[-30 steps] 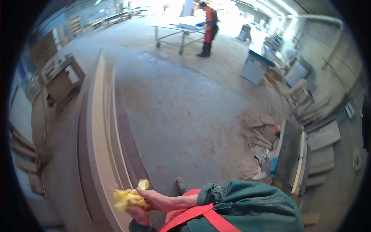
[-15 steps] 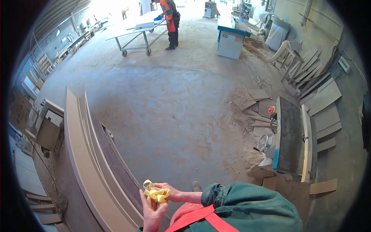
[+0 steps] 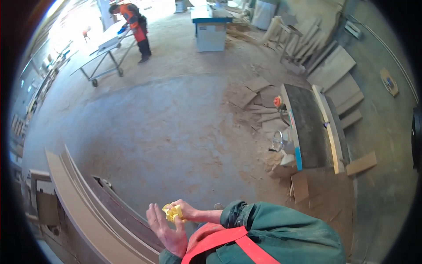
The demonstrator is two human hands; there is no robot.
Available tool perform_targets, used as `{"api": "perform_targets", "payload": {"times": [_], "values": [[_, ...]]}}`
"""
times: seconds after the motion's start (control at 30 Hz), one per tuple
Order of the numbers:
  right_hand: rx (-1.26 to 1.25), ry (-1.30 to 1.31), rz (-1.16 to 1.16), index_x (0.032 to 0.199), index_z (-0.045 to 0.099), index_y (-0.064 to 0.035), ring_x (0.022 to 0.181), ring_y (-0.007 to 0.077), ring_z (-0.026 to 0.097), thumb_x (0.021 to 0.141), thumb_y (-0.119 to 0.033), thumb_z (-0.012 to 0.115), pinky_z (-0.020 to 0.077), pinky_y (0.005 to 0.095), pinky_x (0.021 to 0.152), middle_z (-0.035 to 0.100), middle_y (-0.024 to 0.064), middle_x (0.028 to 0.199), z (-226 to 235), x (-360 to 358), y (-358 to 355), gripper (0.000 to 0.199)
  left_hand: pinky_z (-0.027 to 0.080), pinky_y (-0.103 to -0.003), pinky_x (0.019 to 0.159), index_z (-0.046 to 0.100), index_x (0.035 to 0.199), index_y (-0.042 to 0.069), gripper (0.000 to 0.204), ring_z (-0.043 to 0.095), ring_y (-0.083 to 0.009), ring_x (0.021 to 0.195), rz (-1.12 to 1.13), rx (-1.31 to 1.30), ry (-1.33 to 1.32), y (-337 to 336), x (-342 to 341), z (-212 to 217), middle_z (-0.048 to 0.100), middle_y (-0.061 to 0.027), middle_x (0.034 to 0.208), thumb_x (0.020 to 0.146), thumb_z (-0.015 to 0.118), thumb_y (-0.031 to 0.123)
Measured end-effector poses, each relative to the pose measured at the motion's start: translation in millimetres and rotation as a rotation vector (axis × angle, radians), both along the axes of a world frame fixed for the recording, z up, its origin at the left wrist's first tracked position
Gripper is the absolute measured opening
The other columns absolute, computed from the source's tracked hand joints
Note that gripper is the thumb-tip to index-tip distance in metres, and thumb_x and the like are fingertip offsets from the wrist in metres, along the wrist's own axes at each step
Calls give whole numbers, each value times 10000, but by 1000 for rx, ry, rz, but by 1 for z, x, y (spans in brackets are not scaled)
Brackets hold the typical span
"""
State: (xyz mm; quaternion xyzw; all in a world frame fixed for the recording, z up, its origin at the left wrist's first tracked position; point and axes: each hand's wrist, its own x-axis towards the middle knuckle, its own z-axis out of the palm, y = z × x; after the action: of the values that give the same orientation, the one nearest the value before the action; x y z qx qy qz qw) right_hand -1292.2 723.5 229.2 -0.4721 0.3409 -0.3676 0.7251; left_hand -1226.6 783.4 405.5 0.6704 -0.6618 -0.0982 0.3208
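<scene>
Yellow ribbon bundle (image 3: 172,213), loosely looped, in front of the body, at the lower middle of the view, to the right of the long boards (image 3: 88,215). Clamped in the right hand (image 3: 188,210), with fingers closed upon it. Just beside it, left hand (image 3: 169,233), with fingers straight and apart; cannot tell whether its thumb touches the loops.

Along the left side, from the lower edge going away: the same boards, lying lengthwise next to a dark panel (image 3: 119,215) and making a long barrier. Beyond them, partly hidden, a brown box-like stand (image 3: 47,209).

On the right, blocking this side, a machine with a dark flat bed (image 3: 307,125), with light wooden strip (image 3: 329,127) along it, red knob (image 3: 278,102) at its corner and metal handwheel (image 3: 278,140) at its side. Near it, on the dusty floor (image 3: 162,127), a heap of scrap boards (image 3: 252,97), awkward for the feet. Behind, against the wall, leaning panels (image 3: 336,70).

Farther away, grey cabinet with blue top (image 3: 211,35), well apart from the hands. To its left, wheeled table (image 3: 103,52), with co-worker in orange and dark clothes (image 3: 135,28) bending over it
</scene>
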Motion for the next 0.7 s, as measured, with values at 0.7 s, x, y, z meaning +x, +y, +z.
{"api": "perform_targets", "payload": {"times": [0.7], "values": [[508,-697,-485,1187,569,-11,992,215,624,1032,-295,428,489,352,895,637,120,1123,64,-34,23,353,543,-307,676,641,1187,28,310,680,-150,741,-358,80,616,-76,29,-74,686,-153,790,881,616,69]]}}
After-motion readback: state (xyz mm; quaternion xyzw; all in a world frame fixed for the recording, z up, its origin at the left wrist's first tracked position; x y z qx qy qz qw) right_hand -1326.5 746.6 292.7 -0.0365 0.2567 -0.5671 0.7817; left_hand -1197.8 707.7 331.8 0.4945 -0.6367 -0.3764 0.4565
